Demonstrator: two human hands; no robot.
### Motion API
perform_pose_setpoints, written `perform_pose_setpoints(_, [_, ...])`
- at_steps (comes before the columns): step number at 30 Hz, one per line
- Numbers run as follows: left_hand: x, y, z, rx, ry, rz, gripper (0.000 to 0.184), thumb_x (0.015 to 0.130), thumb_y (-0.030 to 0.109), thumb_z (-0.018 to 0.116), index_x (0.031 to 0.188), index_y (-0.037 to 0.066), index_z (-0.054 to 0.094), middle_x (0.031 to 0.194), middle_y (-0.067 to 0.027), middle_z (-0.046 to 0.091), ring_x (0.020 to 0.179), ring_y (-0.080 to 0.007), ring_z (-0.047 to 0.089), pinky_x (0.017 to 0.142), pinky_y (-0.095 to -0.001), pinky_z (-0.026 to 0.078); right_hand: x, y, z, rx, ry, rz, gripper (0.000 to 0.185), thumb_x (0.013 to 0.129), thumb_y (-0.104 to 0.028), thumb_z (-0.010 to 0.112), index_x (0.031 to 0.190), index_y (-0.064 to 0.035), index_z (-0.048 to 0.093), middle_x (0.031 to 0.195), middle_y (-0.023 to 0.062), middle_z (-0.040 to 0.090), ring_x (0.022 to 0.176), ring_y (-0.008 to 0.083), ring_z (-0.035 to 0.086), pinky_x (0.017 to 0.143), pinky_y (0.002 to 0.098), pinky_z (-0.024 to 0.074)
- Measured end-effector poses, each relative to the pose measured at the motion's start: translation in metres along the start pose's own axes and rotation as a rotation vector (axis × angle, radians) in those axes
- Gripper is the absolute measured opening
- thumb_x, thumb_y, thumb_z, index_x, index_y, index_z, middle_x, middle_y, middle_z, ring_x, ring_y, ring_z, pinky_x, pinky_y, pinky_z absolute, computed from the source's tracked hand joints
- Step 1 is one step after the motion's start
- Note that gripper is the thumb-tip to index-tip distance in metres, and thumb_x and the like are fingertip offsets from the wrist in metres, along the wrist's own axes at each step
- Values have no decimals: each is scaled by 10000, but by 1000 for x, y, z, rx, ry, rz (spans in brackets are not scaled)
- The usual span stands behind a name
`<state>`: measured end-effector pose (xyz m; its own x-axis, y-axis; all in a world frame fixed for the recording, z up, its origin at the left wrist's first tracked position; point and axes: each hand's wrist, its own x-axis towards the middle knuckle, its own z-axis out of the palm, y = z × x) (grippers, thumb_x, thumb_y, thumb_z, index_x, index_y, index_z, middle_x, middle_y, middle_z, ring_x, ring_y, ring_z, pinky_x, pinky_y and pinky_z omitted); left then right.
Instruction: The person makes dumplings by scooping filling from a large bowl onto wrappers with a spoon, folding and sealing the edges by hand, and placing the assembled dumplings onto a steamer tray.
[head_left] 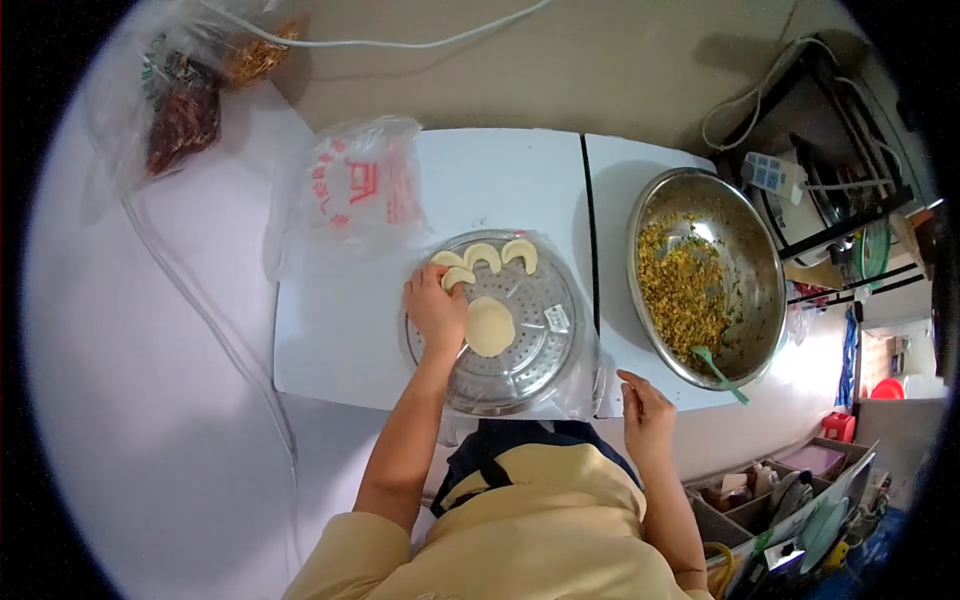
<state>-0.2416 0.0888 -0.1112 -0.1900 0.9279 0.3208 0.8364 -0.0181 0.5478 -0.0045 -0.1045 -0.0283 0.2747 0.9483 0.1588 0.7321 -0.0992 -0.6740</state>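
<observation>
Near the front edge of the table (340, 330), left of the dark seam, lies a round perforated metal tray (512, 382), and the work in hand is on it. The left hand (436, 312) reaches over the tray's left side; its grip is closed, thumb and fingers pinching a dough crescent (459, 275). This piece lies close to three other crescents (482, 249) grouped along the part of the tray facing the table's back edge. A flat dough round (490, 326) rests about mid-tray, just right of the left hand, unfolded and with no filling visible on it. The right hand (650, 415) is off the table, just beyond its front edge; its fingers are loosely curled, and whether they hold anything cannot be told.

Right of the seam, a steel bowl (757, 270) contains chopped filling (685, 290), with a green spoon (722, 376) leaning on its rim toward the front edge.

Assessment: the step appears to be setting a shaped crescent beside the others. The next move calls for a gentle release, without denting the dough or pushing its neighbours; the flat round seems to remain unworked.
</observation>
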Motion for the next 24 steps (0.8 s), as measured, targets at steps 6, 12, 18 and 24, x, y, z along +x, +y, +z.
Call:
perform_pose_setpoints(6, [-2, 3, -4, -29, -37, -50, 277, 665, 63, 704, 907, 84, 572, 912, -89, 565, 890, -325, 514, 791, -431, 400, -5, -3, -19, 66, -1, 188, 175, 868, -47, 561, 1010, -55, 662, 650, 128, 563, 506, 215, 482, 502, 317, 402])
perform_pose_setpoints(12, [-9, 7, -31, -186, -354, -198, 187, 715, 173, 715, 819, 50, 619, 816, -95, 616, 742, -286, 595, 668, -387, 457, -10, -9, -41, 180, 49, 181, 181, 902, -40, 527, 1029, -10, 652, 599, 16, 489, 526, 80, 435, 491, 230, 358])
perform_pose_setpoints(18, [-22, 12, -29, -19, -404, -78, 231, 745, 256, 708, 792, 46, 625, 760, -94, 633, 709, -282, 615, 634, -386, 467, -15, -9, -57, 194, 47, 131, 177, 897, -44, 535, 1020, 0, 655, 615, 20, 514, 522, 74, 453, 491, 222, 365])
perform_pose_setpoints(24, [-23, 19, -26, -93, -380, -160, 219, 747, 239, 711, 801, 47, 621, 771, -87, 628, 703, -277, 606, 646, -390, 462, -19, -4, -69, 240, 114, 152, 177, 891, -33, 531, 1001, 9, 663, 610, 28, 526, 520, 74, 463, 488, 218, 365])
